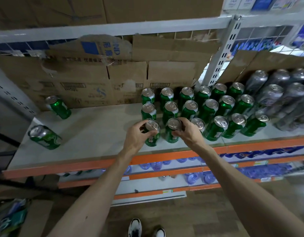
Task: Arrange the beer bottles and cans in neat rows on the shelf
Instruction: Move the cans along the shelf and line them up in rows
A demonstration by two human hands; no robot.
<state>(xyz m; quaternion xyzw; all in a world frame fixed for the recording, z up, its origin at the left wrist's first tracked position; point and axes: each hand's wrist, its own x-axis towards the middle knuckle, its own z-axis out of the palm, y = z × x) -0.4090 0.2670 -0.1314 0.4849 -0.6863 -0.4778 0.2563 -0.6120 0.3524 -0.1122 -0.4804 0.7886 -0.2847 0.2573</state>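
Near the shelf's [96, 134] front edge, my left hand [136, 137] and right hand [188, 132] each close fingers around an upright green can's top, left can [152, 134] and right can [172, 132]

Upright green aluminium beer cans with silver tops [207, 110] stand in three rows on the pale shelf board with an orange front edge [96, 132], two more green cans [58, 106] standing apart at its left.
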